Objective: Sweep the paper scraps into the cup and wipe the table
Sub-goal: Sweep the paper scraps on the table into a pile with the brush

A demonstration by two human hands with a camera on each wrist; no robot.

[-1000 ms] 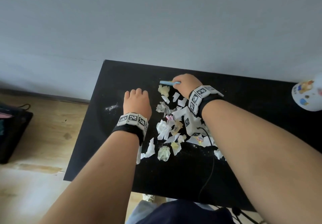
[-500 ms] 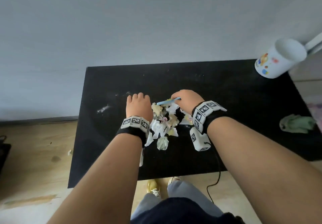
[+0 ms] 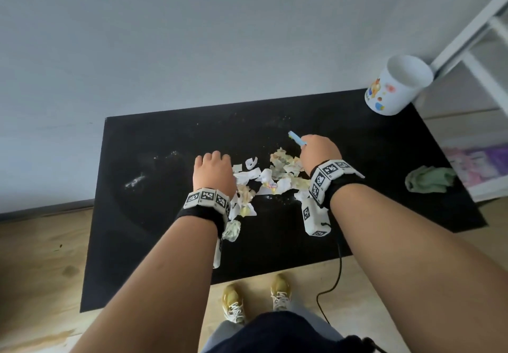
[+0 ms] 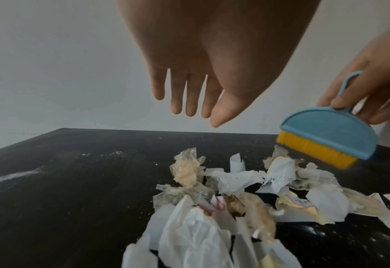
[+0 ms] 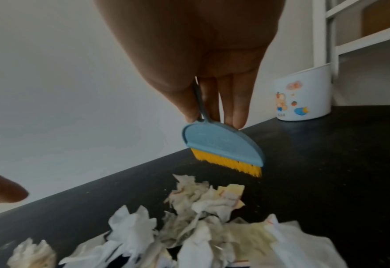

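While a brush (image 5: 224, 146) is being pinched by the right hand (image 3: 319, 152) and the left hand (image 3: 213, 169) is being held spread, scraps (image 3: 264, 179) are probably being risked off the bench (image 3: 154, 215) edge.

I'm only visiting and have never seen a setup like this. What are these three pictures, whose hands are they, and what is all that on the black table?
There is no machine here: a person wears three cameras. The wide picture comes from the head and looks down at both arms; the other two come from the checkered bands on the wrists and look along each hand.

On the black table lies a heap of torn paper scraps. A white cup with cartoon prints stands at the far right corner, and a green cloth lies near the right edge.

The right hand pinches a small blue brush with yellow bristles by its handle, just behind the heap. The left hand holds nothing; its fingers are straight, beside the scraps.
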